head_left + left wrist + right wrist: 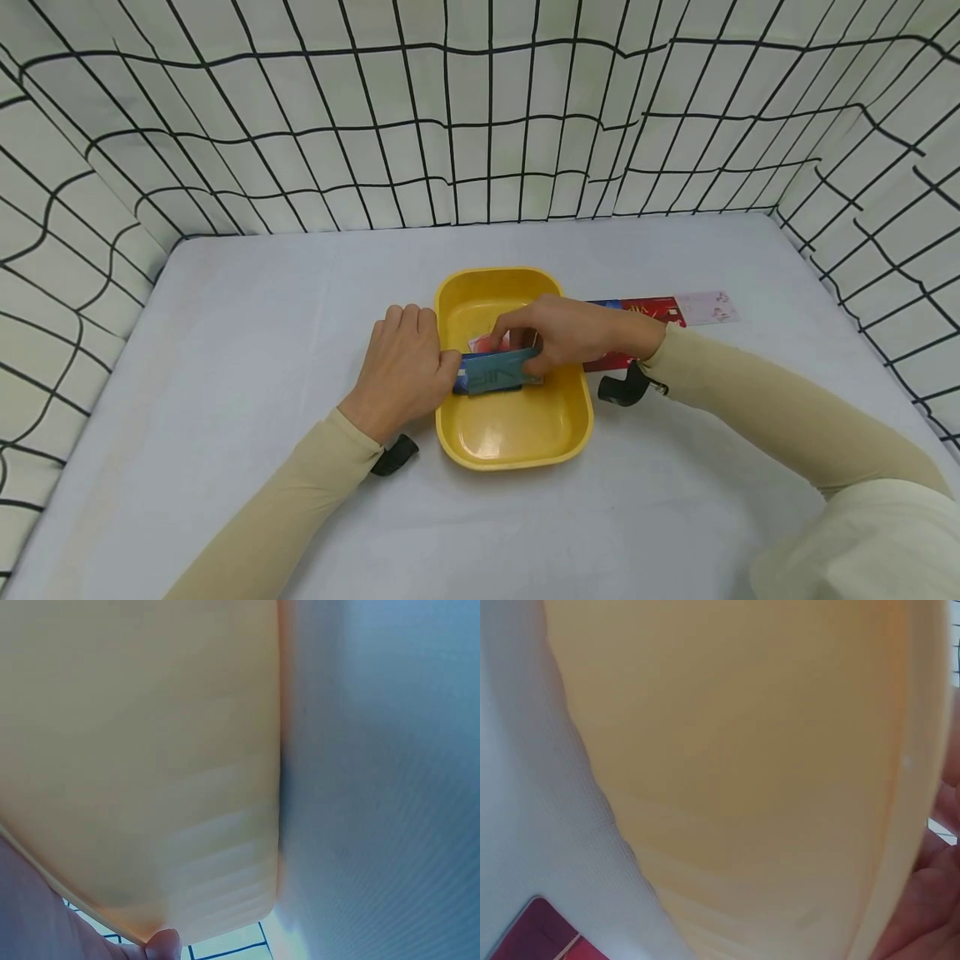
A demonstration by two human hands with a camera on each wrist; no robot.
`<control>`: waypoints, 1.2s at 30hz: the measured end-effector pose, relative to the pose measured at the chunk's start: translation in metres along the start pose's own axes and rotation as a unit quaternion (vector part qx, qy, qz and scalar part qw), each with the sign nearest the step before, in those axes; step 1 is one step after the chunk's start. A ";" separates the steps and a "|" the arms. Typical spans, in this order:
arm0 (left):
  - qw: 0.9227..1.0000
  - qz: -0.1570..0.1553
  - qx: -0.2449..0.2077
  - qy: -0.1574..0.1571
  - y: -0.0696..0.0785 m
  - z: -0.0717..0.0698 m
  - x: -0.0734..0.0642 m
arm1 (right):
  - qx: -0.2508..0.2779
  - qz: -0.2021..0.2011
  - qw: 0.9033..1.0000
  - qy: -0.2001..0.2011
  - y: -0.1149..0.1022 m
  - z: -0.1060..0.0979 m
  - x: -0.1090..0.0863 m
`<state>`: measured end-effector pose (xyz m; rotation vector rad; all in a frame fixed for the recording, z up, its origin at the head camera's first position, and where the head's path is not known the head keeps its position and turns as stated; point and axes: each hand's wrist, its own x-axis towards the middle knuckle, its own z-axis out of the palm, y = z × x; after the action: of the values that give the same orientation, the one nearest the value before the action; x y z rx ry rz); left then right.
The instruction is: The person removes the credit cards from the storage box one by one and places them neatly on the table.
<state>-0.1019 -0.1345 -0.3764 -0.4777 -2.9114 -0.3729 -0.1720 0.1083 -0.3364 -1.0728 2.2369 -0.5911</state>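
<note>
A yellow plastic tray (510, 446) stands on the white surface between both hands. My left hand (401, 367) grips its left rim; in the left wrist view a fingertip (163, 945) curls at the rim beside the tray's outer wall (135, 750). Inside lie a teal card (497, 373), a blue card (459, 382) partly under it, and a pink-red card (480, 342) behind. My right hand (566, 329) reaches over the right rim and pinches the teal card near its right end. Its fingers hide part of the cards.
Right of the tray lie red cards (663, 310), partly covered by the right forearm, and a pale pink patterned card (708, 307). Black wire grid panels (487, 125) enclose the back and sides. A black wrist camera (626, 387) sits beside the right wrist.
</note>
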 end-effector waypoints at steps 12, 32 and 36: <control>1.000 0.001 -0.005 0.003 0.002 0.000 0.000 | 0.027 0.007 0.999 0.021 0.001 -0.001 -0.005; 1.000 0.002 -0.002 0.007 0.001 0.001 -0.001 | 0.085 -0.017 0.995 0.057 0.002 0.001 -0.020; 1.000 0.003 -0.004 0.008 0.001 0.001 -0.001 | 0.093 -0.016 0.993 0.064 0.002 0.001 -0.022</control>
<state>-0.1010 -0.1335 -0.3772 -0.4812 -2.8931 -0.3856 -0.1613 0.1270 -0.3322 -1.0021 2.2242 -0.8859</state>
